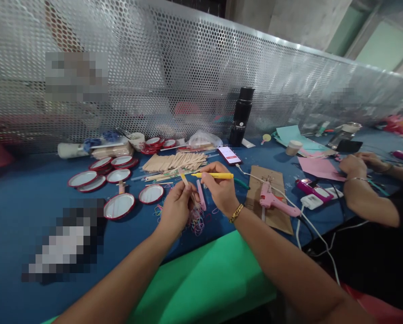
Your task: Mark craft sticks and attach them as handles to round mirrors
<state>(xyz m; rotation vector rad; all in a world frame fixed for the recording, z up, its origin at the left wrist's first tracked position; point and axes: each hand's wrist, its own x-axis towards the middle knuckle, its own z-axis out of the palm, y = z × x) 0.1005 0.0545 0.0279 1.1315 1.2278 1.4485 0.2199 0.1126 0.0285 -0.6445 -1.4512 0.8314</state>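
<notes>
Green cloth [204,279] lies closest to us, over the worktop [26,211] edge. Our left hand [176,208] pinches a thin wooden stick [184,179] low down; above that grip it juts free, light, stiff, likely snappable. Our right hand [220,189] grips a yellow pen [213,175] mid-barrel, tip just beside the stick.

A single head-worn camera looks forward and steeply down over the blue cloth-covered table [26,198], near enough that both forearms rise from the bottom edge. It faces the curved perforated metal screen [194,76] along the table's far side. Its wide view bends the edges and takes in a neighbouring person's forearm [366,200] at the right.
</notes>
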